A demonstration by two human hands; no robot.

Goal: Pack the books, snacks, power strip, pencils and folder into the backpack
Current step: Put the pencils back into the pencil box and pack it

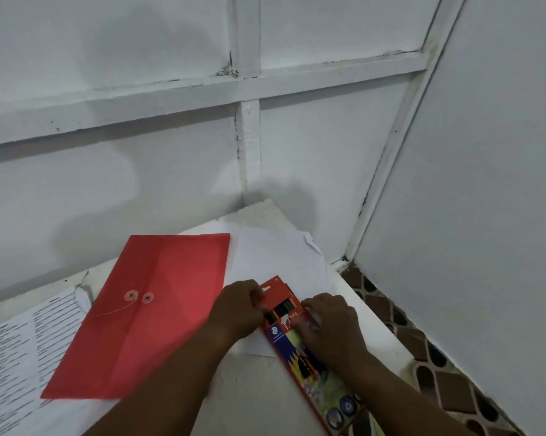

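A red box of coloured pencils (284,336) lies slanted on the white table (234,394), near its right edge. My left hand (238,309) pinches the box's top flap at its far end. My right hand (331,328) lies over the box's right side, fingers curled onto it. A flat red folder (145,319) with a string-and-button clasp lies to the left of the hands. No backpack, books, snacks or power strip are in view.
Printed sheets (16,357) lie at the table's left under the folder, and blank white paper (275,256) lies under the pencil box. White panelled walls (171,152) close in behind and on the right. Brown patterned floor tiles (423,341) show beyond the table's right edge.
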